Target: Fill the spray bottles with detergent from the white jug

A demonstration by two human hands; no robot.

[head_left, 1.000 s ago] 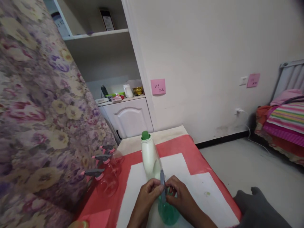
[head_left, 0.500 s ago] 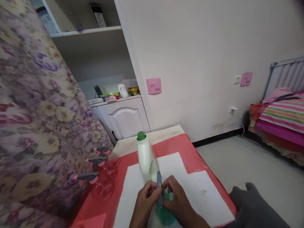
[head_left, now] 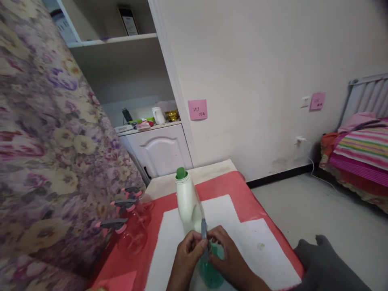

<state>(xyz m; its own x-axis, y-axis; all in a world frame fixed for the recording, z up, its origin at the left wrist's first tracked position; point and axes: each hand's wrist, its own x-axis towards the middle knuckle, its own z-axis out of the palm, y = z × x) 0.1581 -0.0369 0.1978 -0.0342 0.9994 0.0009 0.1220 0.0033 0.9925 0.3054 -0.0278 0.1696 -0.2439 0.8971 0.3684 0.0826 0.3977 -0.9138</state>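
A green see-through spray bottle with a grey spray head stands upright on the white sheet, near the front of the table. My left hand pinches the grey head from the left, thumb on its side. On the other side, my right hand has its fingers closed round the head and neck. The neck is mostly hidden behind my fingers. Just behind stands a pale green bottle with an open mouth and a green inner spout.
Several clear spray bottles with grey and pink heads stand on the red cover at the left. A floral curtain hangs beside them. A grey shape is at the lower right; a bed lies beyond.
The whole view has shifted slightly. Both hands keep nearly the same hold on the spray head, with only small finger movement.
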